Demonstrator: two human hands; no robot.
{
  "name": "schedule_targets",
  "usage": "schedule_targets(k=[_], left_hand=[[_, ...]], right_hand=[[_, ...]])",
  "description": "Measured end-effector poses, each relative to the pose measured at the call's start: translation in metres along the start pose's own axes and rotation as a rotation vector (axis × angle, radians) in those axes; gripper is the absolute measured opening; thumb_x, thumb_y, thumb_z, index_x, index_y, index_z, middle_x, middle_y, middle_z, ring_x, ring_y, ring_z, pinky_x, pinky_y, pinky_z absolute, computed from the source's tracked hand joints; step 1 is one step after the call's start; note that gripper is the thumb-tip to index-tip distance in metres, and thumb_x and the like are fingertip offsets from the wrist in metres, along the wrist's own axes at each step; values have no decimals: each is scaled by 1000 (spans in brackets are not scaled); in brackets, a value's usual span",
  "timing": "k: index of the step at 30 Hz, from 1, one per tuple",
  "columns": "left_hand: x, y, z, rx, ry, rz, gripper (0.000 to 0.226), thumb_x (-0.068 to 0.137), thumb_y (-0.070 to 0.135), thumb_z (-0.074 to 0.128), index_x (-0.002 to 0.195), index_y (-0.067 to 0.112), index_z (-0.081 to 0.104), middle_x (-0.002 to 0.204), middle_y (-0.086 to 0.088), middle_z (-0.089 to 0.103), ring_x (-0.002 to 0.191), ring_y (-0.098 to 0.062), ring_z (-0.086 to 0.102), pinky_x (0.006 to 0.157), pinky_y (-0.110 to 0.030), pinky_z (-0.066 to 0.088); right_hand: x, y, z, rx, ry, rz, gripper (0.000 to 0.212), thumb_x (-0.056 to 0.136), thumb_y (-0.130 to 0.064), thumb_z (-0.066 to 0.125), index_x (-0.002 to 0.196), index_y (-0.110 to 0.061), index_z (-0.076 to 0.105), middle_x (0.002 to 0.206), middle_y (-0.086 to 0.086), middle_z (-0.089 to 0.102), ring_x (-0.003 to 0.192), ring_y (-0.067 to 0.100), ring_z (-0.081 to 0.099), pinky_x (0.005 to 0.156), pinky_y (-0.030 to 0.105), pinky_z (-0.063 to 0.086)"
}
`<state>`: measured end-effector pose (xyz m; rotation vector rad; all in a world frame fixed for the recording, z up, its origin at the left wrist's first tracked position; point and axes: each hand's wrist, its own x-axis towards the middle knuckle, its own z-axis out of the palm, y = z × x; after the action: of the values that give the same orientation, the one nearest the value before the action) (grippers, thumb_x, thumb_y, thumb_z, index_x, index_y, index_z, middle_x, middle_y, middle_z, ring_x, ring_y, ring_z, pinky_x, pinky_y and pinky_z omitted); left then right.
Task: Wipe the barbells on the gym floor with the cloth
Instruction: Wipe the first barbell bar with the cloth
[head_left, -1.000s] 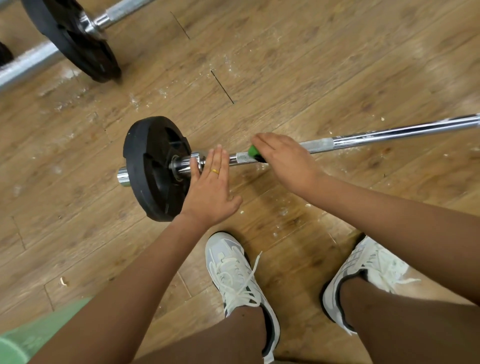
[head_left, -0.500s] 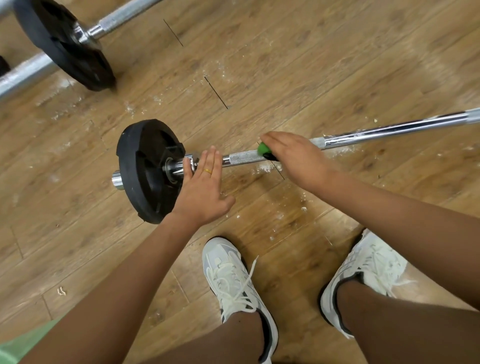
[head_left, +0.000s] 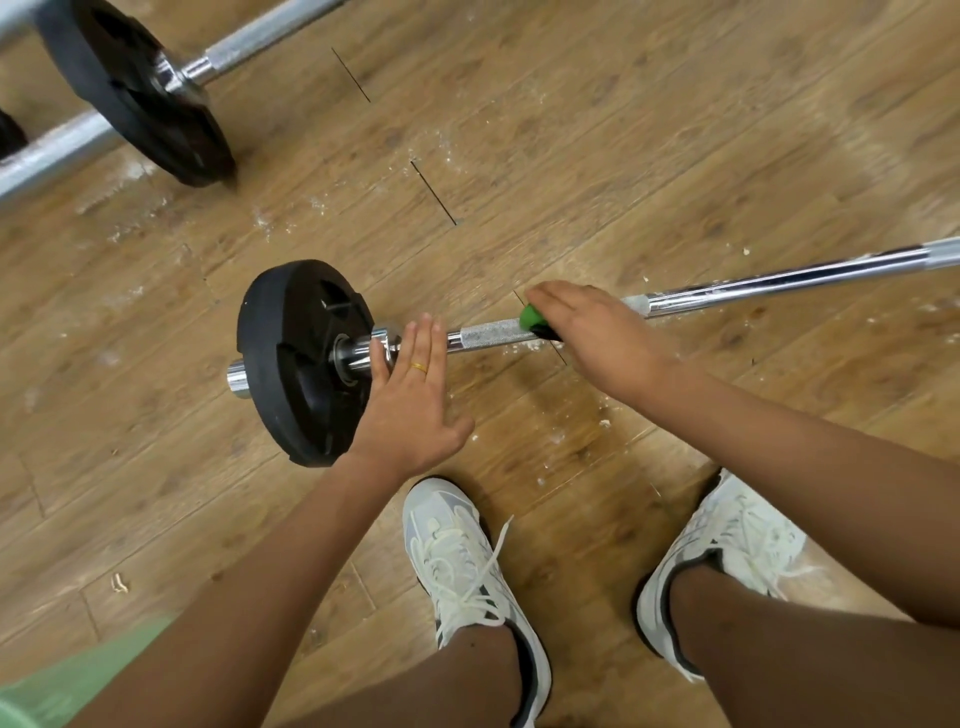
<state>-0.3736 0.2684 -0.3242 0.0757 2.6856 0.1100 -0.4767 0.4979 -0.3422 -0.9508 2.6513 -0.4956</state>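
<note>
A chrome barbell (head_left: 779, 283) lies across the wooden floor, with a black weight plate (head_left: 291, 358) at its left end. My left hand (head_left: 410, 410) rests on the bar just right of the plate, by the collar, fingers straight and together, a ring on one finger. My right hand (head_left: 597, 332) lies over the knurled part of the bar further right and holds a green cloth (head_left: 531, 316) against it. Only a small green edge of the cloth shows past my fingers. My right thumb is hidden.
A second barbell (head_left: 260, 44) with a black plate (head_left: 140, 98) lies at the top left, and another thick steel bar (head_left: 47, 150) lies beside it. My two white shoes (head_left: 462, 551) (head_left: 727, 540) stand just below the bar. White dust and flakes (head_left: 556, 436) dot the floorboards.
My right hand has slid with the cloth a little to the right along the bar, away from my left hand. My left hand has stayed by the plate.
</note>
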Motion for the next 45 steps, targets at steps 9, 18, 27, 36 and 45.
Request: schedule_targets(k=[9,18,27,36,45], left_hand=[[-31,26,16,-30,44,-34,92,99,51,40,158,1,-9,165,-17,-17,154,-28,-16,122,-47,-16],[-50,34,30,-125,-54,89,101,96,51,47,157,7,-20,161,-8,-35,148,-22,-34,124,-48,-9],[-57,34,30,-81,-35,68,90,96,56,27,158,7,-15,164,-9,-26,151,-21,-26,124,-47,-12],[-58,35,26,-160,-76,90,95,98,48,44,157,10,-19,163,-6,-30,150,-19,-29,120,-39,-17],[-77,41,31,-205,-132,109,100,94,43,50,157,9,-21,161,-6,-34,147,-19,-35,118,-40,-20]], right_hand=[[-31,2,11,-41,9,-120,74,81,15,57,150,-8,43,152,12,47,131,33,53,107,42,44],[-47,-13,17,-86,-6,-145,78,75,19,61,148,-1,42,148,17,49,135,35,49,108,44,44],[-68,-10,17,-131,-21,-185,83,74,20,62,151,-2,39,153,18,44,141,33,43,116,42,33],[-55,-32,21,-113,-70,-337,75,74,17,51,148,4,41,149,24,47,138,40,46,113,48,36],[-77,-26,22,-160,-43,-354,77,72,20,53,147,5,43,146,26,49,134,39,50,108,48,40]])
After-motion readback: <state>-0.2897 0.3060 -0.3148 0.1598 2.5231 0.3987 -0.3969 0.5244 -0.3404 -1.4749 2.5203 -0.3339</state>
